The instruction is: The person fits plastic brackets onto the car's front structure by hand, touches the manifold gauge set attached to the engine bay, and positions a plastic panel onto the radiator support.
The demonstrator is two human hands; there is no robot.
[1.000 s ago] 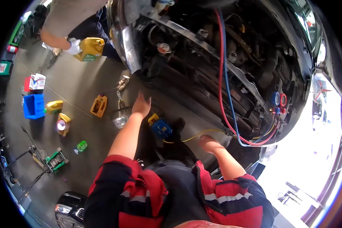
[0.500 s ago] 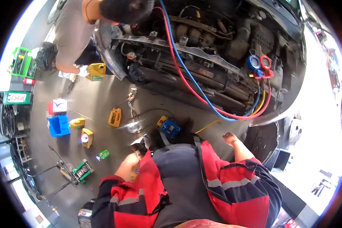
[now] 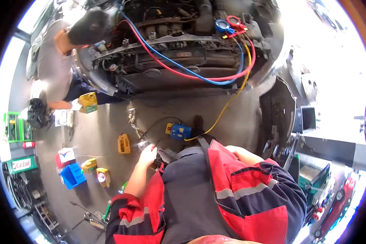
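1. Head view, landmark: I take the blue pump (image 3: 180, 131) on the floor as my reference, just ahead of the wearer's waist.
2. Head view, left hand: I see the left hand (image 3: 149, 154) below and to the left of the pump. Just beside it, directly below the pump, is a crumpled grey thing (image 3: 166, 155), partly covered by the edge of the red and black jacket (image 3: 227, 183). The fingers look bunched, but I cannot tell whether they pinch that thing or only sit next to it.
3. Head view, right hand: I find the right hand (image 3: 233, 149) to the right of the pump and slightly lower, mostly hidden behind the jacket front. I cannot tell whether its fingers are spread, pressed together or closed on something.
4. Head view, around the pump: I follow a yellow hose (image 3: 225, 110) from the pump up to the blue gauge (image 3: 222, 25) and red gauge (image 3: 234, 21), well above it over the open engine bay (image 3: 166, 46). A red hose and a blue hose loop down from there, well clear of the pump. Left of the pump I see an orange jug (image 3: 124, 143); farther left, the blue bin (image 3: 73, 176). Up and left of the pump, a co-worker's gloved hand (image 3: 76, 105) is at a gold jug (image 3: 88, 102).
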